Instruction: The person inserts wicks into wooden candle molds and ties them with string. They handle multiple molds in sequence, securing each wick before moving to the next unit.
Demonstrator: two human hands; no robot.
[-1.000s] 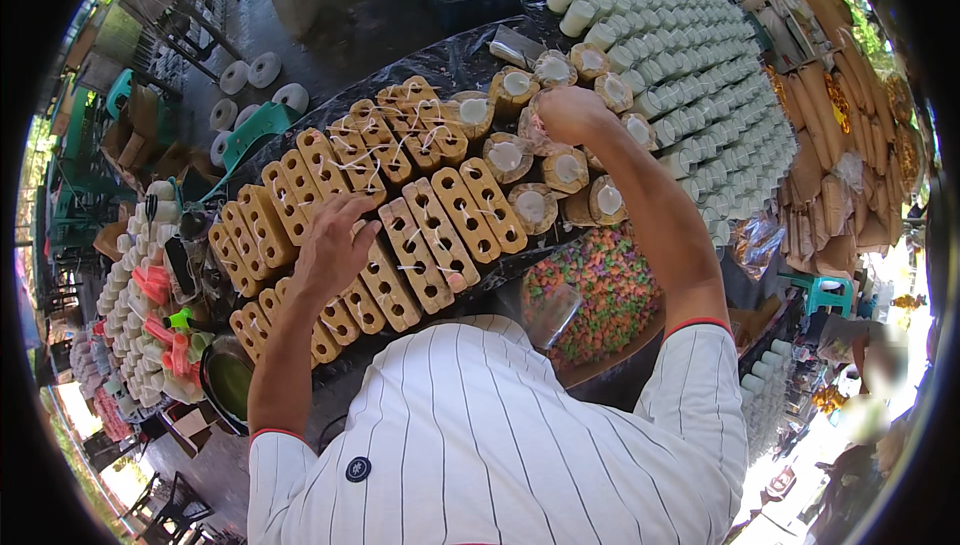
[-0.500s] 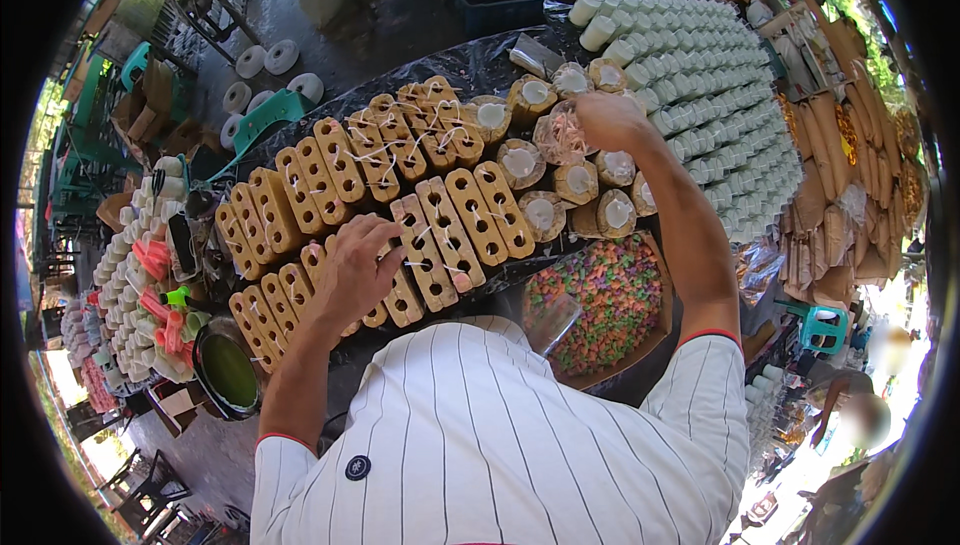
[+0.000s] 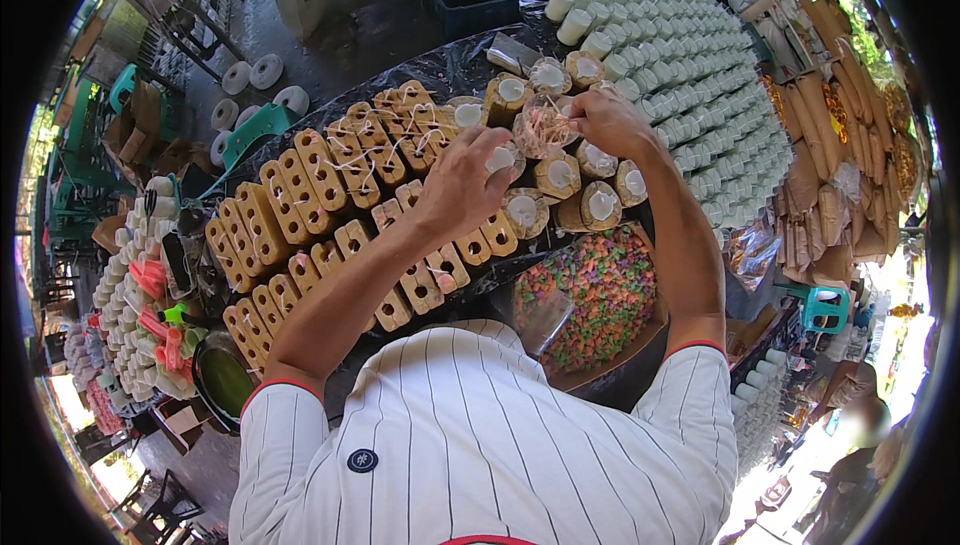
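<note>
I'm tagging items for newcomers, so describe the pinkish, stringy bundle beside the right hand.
On the black plastic-covered table, find the tan, white-topped bundles. Among them, just left of the person's right hand, sits the pinkish, stringy bundle. Its pink strands set it apart from neighbours' round white tops.

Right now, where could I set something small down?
The black plastic sheet shows a bare strip beyond the tan holed blocks, left of the shiny grey packet. It's crowded around the left hand and right hand with round tan pieces, and farther right with white cylinders.
</note>
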